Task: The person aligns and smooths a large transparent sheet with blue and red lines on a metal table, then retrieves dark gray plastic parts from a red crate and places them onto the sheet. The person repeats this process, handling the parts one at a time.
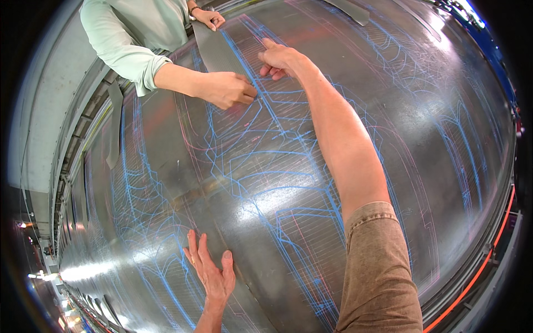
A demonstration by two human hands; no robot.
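A broad, curved dark-grey sheet surface (211,205) carries blue and pink guide lines. My left hand (210,272) is open, fingers spread, resting on or just over the surface at the near left. Stretched toward the far side, my right hand (280,60) points its index finger at the blue lines, its other fingers loosely bent. It appears to hold nothing. Next to it, a co-worker's hands (230,91) are at a long grey strip of sheet material (214,53) lying along a blue line. One hand is at the strip's far end, the other near its closer end.
The co-worker in a pale green sleeve (119,44) leans over the far left edge. More grey strips lie about, one at the left edge (115,127) and one at the top (350,11). An orange line (477,272) runs along the right edge, beside a rail.
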